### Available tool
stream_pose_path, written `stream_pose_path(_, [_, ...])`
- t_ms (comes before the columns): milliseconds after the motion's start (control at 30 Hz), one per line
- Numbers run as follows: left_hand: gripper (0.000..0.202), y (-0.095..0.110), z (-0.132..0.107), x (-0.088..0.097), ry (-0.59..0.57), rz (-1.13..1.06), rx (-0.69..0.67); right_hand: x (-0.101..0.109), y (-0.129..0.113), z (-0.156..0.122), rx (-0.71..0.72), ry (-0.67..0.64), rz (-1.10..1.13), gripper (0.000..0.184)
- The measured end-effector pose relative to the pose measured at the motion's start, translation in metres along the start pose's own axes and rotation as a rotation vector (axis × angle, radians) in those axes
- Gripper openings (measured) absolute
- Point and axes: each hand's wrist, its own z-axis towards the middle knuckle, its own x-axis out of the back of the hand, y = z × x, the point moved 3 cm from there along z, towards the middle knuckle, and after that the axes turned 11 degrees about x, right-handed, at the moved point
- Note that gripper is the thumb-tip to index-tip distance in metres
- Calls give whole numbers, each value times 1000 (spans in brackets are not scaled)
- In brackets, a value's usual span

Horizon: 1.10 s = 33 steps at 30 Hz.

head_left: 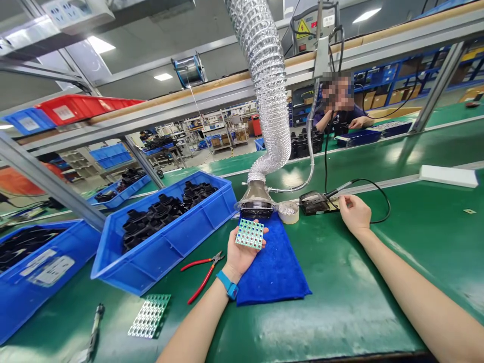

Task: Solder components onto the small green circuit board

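Note:
My left hand (243, 256), with a blue band (227, 285) at the wrist, holds a small green circuit board panel (250, 234) with rows of dark round parts. The panel rests on the palm and fingers, above a blue cloth (273, 272). Off to the right, my right hand (354, 214) is closed, thumb and fingers together, at the end of a soldering iron stand (315, 202). What its fingertips hold, if anything, is too small to make out. A soldering iron (333, 193) with a black cord sits at the stand, close to those fingertips.
A metal fume hood (256, 197) hangs over the cloth. Beside the stand is a tape roll (289, 213). Leftward lie red-handled cutters (204, 272), another board panel (150, 316) and a blue bin (170, 242) of black parts. A person (342, 108) sits across the bench.

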Motion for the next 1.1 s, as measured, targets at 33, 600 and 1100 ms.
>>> stream_pose_path(33, [60,0,0,0,0,-4,1,0,0,0,-2,-2,-1,30])
stream_pose_path(600, [58,1,1,0,19,-50,-10,-3,0,-1,-28,-26,35,32])
stream_pose_path(1100, [63,0,1,0,49,-94,11,0,2,-1,-59,-34,37,32])
